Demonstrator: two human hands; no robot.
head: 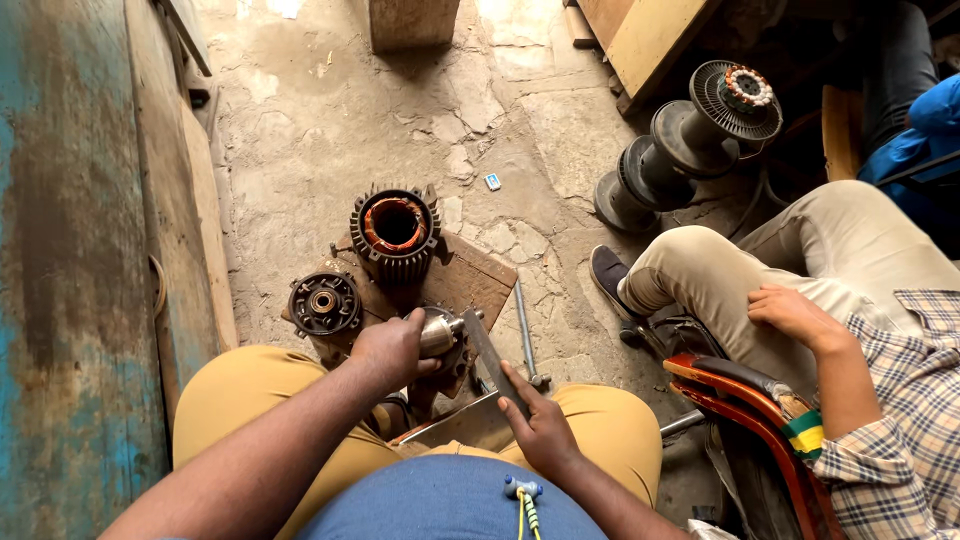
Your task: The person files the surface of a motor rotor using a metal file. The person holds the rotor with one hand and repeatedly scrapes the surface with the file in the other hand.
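My left hand (392, 349) grips a shiny metal rotor (440, 333) by its body, shaft pointing right. My right hand (538, 425) holds a flat grey metal bar (492, 355) whose far end rests against the rotor's shaft. Both sit above my knees in mustard trousers. Just beyond, on a rusty brown plate (478, 282), stands a finned motor housing (395, 232) with copper windings inside. A round black end cover (324, 303) lies to its left.
A long bolt (526, 333) lies on the cracked concrete floor. Another person in a checked shirt and beige trousers sits at right, hand (793, 315) on thigh, on a red-framed seat (745, 400). A large dark rotor assembly (690, 140) lies behind. A blue-painted wall (70, 260) runs along the left.
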